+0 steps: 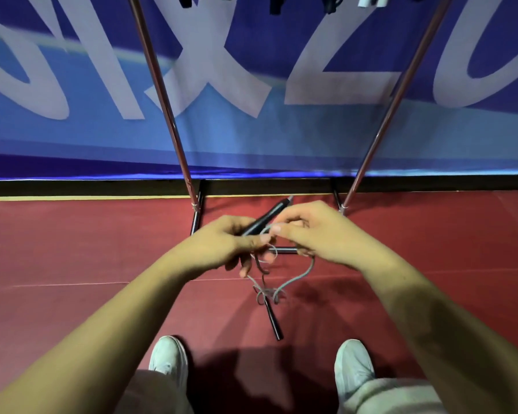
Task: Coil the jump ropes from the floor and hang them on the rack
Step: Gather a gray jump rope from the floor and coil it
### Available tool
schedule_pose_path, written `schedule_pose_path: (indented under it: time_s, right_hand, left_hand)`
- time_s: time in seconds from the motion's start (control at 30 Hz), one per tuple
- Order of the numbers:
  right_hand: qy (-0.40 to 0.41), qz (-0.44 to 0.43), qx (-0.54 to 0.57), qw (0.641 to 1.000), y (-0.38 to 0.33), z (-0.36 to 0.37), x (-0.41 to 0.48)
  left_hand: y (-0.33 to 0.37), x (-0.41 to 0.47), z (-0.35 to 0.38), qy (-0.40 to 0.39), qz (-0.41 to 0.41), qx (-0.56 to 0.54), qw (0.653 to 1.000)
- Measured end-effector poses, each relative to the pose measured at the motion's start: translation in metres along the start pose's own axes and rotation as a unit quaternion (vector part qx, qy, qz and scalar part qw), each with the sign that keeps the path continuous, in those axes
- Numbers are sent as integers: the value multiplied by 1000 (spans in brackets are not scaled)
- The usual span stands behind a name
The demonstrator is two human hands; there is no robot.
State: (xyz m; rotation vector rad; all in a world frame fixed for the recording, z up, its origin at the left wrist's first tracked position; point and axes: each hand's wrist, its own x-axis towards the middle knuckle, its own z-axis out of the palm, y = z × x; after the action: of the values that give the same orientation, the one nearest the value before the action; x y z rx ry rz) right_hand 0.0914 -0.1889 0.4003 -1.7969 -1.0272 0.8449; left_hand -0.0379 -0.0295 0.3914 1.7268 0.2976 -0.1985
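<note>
My left hand (pixel 231 243) grips a black jump rope handle (pixel 269 215) that points up and to the right. My right hand (pixel 314 231) pinches the thin grey cord (pixel 299 276) close to that handle. The cord hangs below both hands in loose loops and tangles. Its second black handle (pixel 273 321) dangles or rests near the red floor between my feet. The rack's two metal poles (pixel 162 94) rise on either side, and dark handles (pixel 274 4) of other ropes hang at the top edge.
A blue banner with large pale letters (pixel 326 70) covers the wall behind the rack. The rack's black base bars (pixel 196 218) sit on the red floor (pixel 72 249). My white shoes (pixel 169 358) are at the bottom.
</note>
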Motion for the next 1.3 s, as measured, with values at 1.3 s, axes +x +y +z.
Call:
schedule_pose_path:
  time_s: [1.3]
  right_hand:
    - [-58, 84, -119, 988, 19, -9, -6]
  left_hand:
    - [-13, 4, -33, 322, -24, 137, 937]
